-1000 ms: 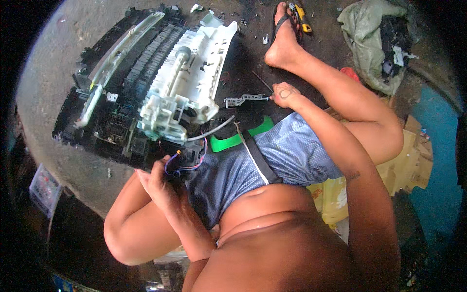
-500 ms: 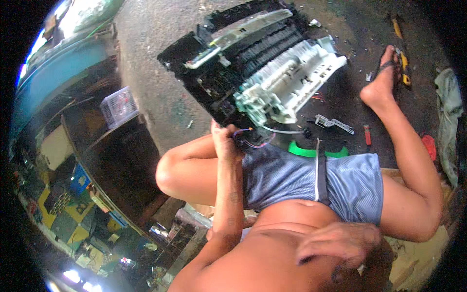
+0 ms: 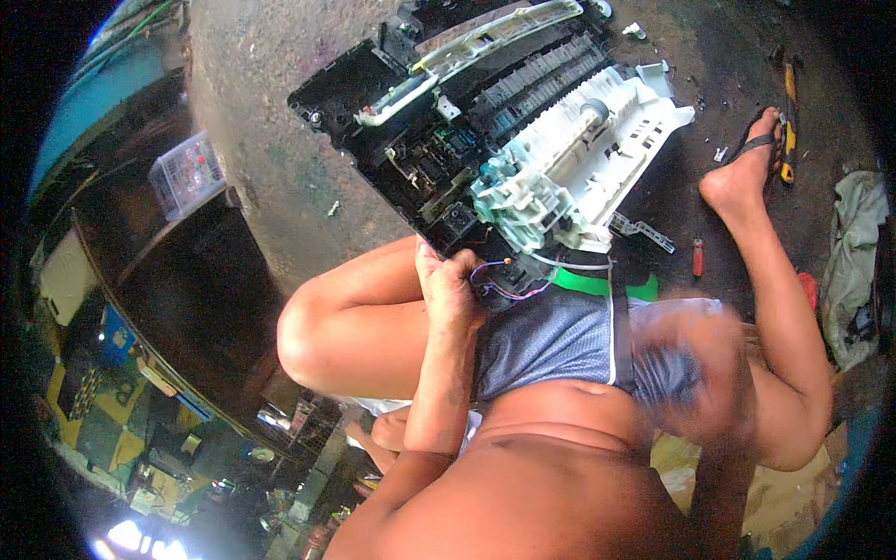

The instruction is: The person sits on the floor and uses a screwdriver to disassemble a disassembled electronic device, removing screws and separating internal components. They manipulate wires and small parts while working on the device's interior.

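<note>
A partly taken-apart printer, its black base (image 3: 373,173) tilted in front of me, carries a white plastic roller assembly (image 3: 597,154). My left hand (image 3: 450,287) is closed round the near corner of the base, the thumb side uppermost. Thin coloured wires (image 3: 518,294) and a pale cable (image 3: 579,266) hang beside that hand. Over my right thigh, my right hand (image 3: 695,364) is smeared by motion, so its fingers cannot be made out. On the ground beyond it lie a red-handled tool (image 3: 697,257) and a slim metal bracket (image 3: 644,233).
A yellow-and-black hammer-like tool (image 3: 789,140) lies by my right foot. Grey cloth (image 3: 851,266) is at the far right. A green curved piece (image 3: 644,287) sits before my shorts. At left are a clear plastic basket (image 3: 189,175) and a cluttered shelf (image 3: 140,350). Small white scraps (image 3: 635,31) dot the floor.
My right hand has dropped from in front of my chest to above my right thigh. The left hand keeps its hold on the printer base. The whole view has shifted slightly.
</note>
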The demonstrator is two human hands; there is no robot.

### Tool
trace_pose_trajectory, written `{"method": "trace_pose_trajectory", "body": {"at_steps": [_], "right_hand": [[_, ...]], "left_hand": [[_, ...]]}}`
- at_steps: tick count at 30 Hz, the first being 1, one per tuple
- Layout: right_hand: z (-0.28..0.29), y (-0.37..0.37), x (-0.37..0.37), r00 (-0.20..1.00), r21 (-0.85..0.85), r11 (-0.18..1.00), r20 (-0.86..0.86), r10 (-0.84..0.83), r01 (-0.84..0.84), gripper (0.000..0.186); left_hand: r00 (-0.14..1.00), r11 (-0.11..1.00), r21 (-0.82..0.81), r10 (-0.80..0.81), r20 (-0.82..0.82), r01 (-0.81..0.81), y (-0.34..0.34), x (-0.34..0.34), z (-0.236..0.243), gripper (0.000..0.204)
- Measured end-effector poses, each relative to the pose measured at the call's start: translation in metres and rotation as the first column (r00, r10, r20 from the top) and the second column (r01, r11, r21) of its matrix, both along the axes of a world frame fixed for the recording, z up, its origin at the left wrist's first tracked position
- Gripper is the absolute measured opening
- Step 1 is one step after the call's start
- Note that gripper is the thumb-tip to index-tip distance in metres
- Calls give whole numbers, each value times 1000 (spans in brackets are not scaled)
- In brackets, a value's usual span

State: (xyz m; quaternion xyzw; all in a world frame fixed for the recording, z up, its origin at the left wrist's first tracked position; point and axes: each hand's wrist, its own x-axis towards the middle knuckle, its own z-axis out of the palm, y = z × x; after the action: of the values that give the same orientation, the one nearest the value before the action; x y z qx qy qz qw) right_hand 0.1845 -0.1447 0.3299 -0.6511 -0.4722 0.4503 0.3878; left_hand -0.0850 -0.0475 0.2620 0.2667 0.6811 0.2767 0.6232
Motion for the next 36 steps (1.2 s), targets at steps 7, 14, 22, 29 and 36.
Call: {"method": "trace_pose_trajectory", "body": {"at_steps": [7, 14, 22, 29, 36], "right_hand": [[-59, 76, -88, 918, -283, 958, 368, 147, -40, 64], [-68, 79, -80, 949, -61, 991, 287, 129, -116, 59], [-78, 80, -78, 932, 62, 985, 338, 130, -160, 59], [-82, 65, -98, 929, 113, 994, 369, -28, -14, 55], [-71, 70, -77, 942, 37, 997, 332, 54, -70, 58]], "left_hand": [[998, 998, -27, 62, -7, -62, -2, 2, -1, 57], [996, 996, 32, 82, 25, -83, 1, 3, -4, 55], [997, 998, 20, -53, -56, 54, 5, -11, -7, 80], [996, 994, 106, 34, -79, -25, 5, -9, -3, 87], [973, 995, 19, -88, -213, 94, 9, -8, 9, 76]]}}
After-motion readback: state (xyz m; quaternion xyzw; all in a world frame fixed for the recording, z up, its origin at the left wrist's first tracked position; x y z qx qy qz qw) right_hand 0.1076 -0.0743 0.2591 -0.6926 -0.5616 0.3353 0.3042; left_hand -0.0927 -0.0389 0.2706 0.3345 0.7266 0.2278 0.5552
